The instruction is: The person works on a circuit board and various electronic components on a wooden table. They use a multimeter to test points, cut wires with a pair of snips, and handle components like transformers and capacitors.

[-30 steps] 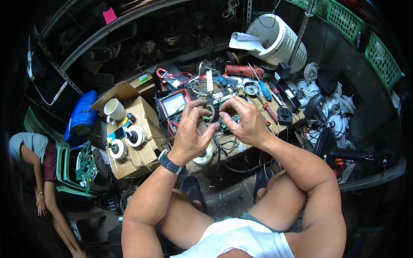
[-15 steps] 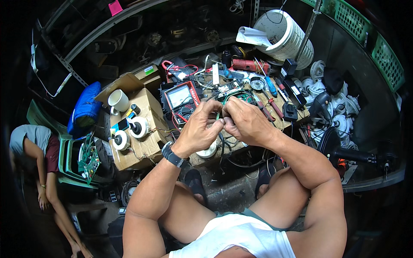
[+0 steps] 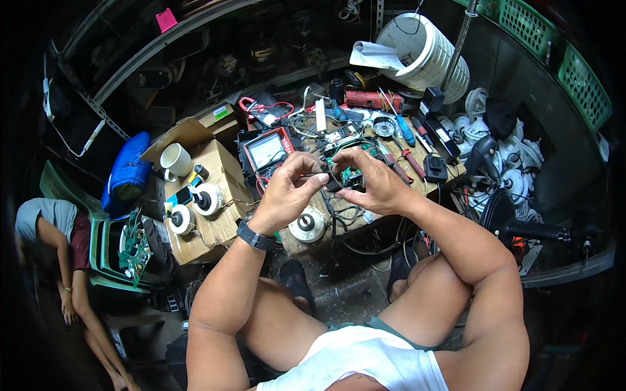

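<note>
Both hands are raised over the front of the cluttered workbench. My left hand (image 3: 292, 188), with a black watch on its wrist, is closed, thumb pressed to the fingers around a thin dark strip or wire. My right hand (image 3: 373, 184) curves thumb and fingers about a small black curved piece (image 3: 334, 183) between the two hands; its exact kind I cannot make out. Just beyond them is a green circuit board (image 3: 353, 176) with wires. A white round motor (image 3: 307, 225) sits below my left hand at the bench's near edge.
At the left, a red-framed multimeter (image 3: 268, 151) lies by a cardboard box (image 3: 225, 171) carrying a white mug (image 3: 175, 161) and white motors. Screwdrivers (image 3: 405, 130) and a red power tool (image 3: 373, 100) lie farther back. A white bucket (image 3: 443, 62) stands behind. Another person (image 3: 60, 241) sits far left.
My hands have moved slightly apart and the right fingers have spread into a wider curve. A black piece now shows between them. The white motor below is more exposed.
</note>
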Tool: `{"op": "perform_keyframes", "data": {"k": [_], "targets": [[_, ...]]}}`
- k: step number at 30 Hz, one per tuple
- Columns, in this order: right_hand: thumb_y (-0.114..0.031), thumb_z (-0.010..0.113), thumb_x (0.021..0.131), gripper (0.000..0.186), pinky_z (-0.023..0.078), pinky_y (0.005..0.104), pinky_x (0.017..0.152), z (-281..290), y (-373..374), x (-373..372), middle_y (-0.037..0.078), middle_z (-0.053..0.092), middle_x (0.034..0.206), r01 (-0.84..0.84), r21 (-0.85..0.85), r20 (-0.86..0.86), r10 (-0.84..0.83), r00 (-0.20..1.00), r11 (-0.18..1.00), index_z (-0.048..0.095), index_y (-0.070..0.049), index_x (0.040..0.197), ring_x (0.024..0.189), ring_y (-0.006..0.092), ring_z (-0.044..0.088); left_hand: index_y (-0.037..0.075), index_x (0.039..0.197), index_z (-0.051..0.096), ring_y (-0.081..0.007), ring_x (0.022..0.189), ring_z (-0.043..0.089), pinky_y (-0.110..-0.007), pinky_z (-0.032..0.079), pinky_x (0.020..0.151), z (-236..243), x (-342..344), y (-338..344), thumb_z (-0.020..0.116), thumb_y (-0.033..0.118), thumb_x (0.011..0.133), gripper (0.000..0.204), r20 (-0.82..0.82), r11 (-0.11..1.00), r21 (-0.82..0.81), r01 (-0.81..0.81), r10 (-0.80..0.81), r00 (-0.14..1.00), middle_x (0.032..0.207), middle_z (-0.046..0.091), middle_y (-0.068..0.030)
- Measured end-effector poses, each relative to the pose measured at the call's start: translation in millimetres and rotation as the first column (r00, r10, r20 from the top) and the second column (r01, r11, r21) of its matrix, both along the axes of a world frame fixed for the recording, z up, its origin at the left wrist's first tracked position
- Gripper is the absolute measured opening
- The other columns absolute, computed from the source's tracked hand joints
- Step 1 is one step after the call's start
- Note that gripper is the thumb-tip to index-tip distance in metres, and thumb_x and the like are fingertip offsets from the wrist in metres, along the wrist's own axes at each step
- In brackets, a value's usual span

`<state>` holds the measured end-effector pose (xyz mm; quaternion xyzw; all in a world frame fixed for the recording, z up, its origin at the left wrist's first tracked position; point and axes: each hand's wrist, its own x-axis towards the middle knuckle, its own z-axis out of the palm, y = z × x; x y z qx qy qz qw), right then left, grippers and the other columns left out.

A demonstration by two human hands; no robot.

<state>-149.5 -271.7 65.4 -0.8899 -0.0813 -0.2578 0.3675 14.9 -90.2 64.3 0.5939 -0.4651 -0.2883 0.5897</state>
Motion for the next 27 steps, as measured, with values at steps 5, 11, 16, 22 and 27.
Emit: {"op": "perform_keyframes", "data": {"k": [5,11,16,22,27], "targets": [[-0.014,0.085,0.086,0.063,0.047,0.0470,0.100,-7,3,3,0.011,0.071,0.110,0.058,-0.079,0.025,-0.056,0.998,0.995,0.052,-0.007,0.138,0.109,0.0337,0.067,0.002,0.108,0.062,-0.0089,0.102,0.058,-0.027,0.050,0.094,-3,8,1,0.073,0.009,0.102,0.014,0.183,0.998,-0.059,-0.025,0.035,0.983,0.113,0.062,-0.0019],[-0.025,0.081,0.095,0.051,0.049,0.0463,0.095,-11,6,9,0.013,0.072,0.101,0.157,-0.050,-0.057,-0.160,0.985,0.986,0.055,-0.002,0.133,0.104,0.0338,0.067,0.002,0.111,0.061,-0.0075,0.095,0.059,-0.026,0.051,0.087,-3,8,5,0.072,0.015,0.106,0.017,0.118,0.994,0.000,-0.113,0.112,0.987,0.102,0.064,0.0004],[-0.029,0.082,0.092,0.047,0.051,0.0490,0.087,-21,-1,12,0.014,0.074,0.100,0.208,-0.048,-0.076,-0.212,0.974,0.977,0.061,-0.005,0.127,0.099,0.0361,0.068,0.002,0.111,0.062,-0.0082,0.091,0.061,-0.026,0.052,0.084,-1,8,0,0.070,0.015,0.107,0.016,0.116,0.980,-0.044,-0.192,0.196,0.974,0.099,0.066,-0.0001],[-0.032,0.085,0.090,0.050,0.052,0.0484,0.085,-32,-9,12,0.016,0.073,0.097,0.183,-0.075,-0.081,-0.189,0.979,0.980,0.060,-0.004,0.124,0.096,0.0373,0.069,0.002,0.109,0.061,-0.0082,0.090,0.064,-0.027,0.055,0.083,2,13,4,0.066,0.013,0.108,0.012,0.032,0.971,-0.047,-0.235,0.237,0.971,0.097,0.067,-0.0011],[-0.038,0.084,0.092,0.051,0.055,0.0456,0.077,-35,-10,17,0.017,0.075,0.091,0.191,0.084,-0.264,-0.163,0.951,0.978,0.061,0.000,0.118,0.087,0.0377,0.074,0.001,0.109,0.059,-0.0082,0.092,0.065,-0.026,0.056,0.085,2,16,11,0.066,0.011,0.107,0.012,0.003,0.970,-0.013,-0.242,0.242,0.970,0.100,0.067,-0.0019]]}}
